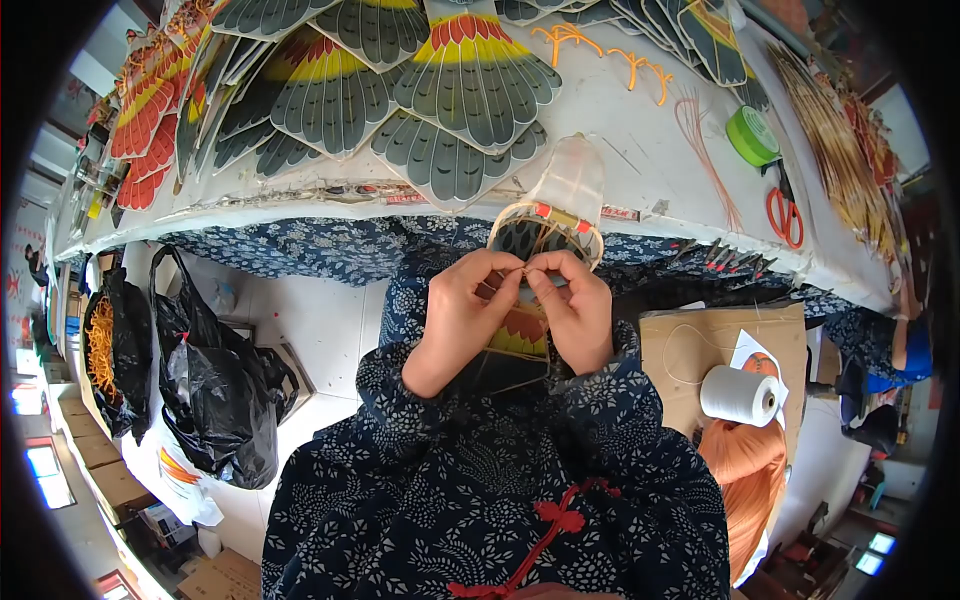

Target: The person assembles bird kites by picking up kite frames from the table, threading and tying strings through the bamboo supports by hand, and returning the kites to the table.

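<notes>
My left hand and my right hand meet in front of my chest, thumbs and forefingers pinched together. What lies between the fingertips is too small to make out. Just beyond and beneath them is a rounded frame of thin pale strips with red patches, its near side resting toward my lap. Below the fingers, part of a painted panel in red and yellow shows between my wrists; my hands hide the rest of it. A translucent whitish sheet lies at the table edge behind the frame.
Painted fan-shaped pieces cover the table's left and middle. Orange wires, green tape and red-handled scissors lie at right. A white thread spool stands on cardboard at my right; black bags are at left.
</notes>
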A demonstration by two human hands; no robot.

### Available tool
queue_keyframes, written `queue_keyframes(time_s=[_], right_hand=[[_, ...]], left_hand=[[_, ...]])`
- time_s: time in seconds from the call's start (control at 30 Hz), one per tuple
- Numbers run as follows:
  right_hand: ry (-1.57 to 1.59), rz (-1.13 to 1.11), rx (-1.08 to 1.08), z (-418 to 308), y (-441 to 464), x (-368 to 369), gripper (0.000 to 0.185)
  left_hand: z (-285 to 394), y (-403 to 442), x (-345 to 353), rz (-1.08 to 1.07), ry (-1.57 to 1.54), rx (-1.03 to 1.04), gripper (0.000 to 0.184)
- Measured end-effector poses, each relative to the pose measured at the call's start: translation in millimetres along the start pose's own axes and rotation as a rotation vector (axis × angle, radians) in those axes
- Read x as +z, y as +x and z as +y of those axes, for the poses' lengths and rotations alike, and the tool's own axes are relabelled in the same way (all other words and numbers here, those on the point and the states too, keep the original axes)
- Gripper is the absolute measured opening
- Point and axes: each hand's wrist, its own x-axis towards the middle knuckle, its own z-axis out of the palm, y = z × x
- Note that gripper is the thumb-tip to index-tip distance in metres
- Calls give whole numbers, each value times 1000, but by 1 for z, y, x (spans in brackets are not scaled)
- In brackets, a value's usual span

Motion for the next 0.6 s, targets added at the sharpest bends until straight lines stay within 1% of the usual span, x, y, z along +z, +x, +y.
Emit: queue_keyframes(time_s=[0.07, 0.2, 0.3, 0.33, 0.47, 0.5, 0.57, 0.6], right_hand=[[135, -70, 50, 5, 1, -3, 10], [186, -38, 100, -3, 2, -1, 11], [146, -6, 103, -3, 2, 1, 11], [126, 11, 106, -3, 1, 1, 12], [121, 15, 114, -9, 0, 2, 12], [120, 14, 113, -9, 0, 2, 12], [75, 50, 41, -8, -1, 4, 11], [53, 68, 4, -8, -1, 5, 11]], left_hand=[[0, -1, 1, 1, 6, 11, 9], [5, -2, 1, 41, 21, -44, 11], [-1, -4, 2, 39, 201, 227, 16], [0, -5, 2, 38, 201, 227, 16], [7, -6, 2, 46, 185, 152, 13], [9, -6, 2, 29, 118, 73, 12], [10, -5, 1, -4, -15, -85, 10], [11, -4, 0, -4, -15, -84, 10]])
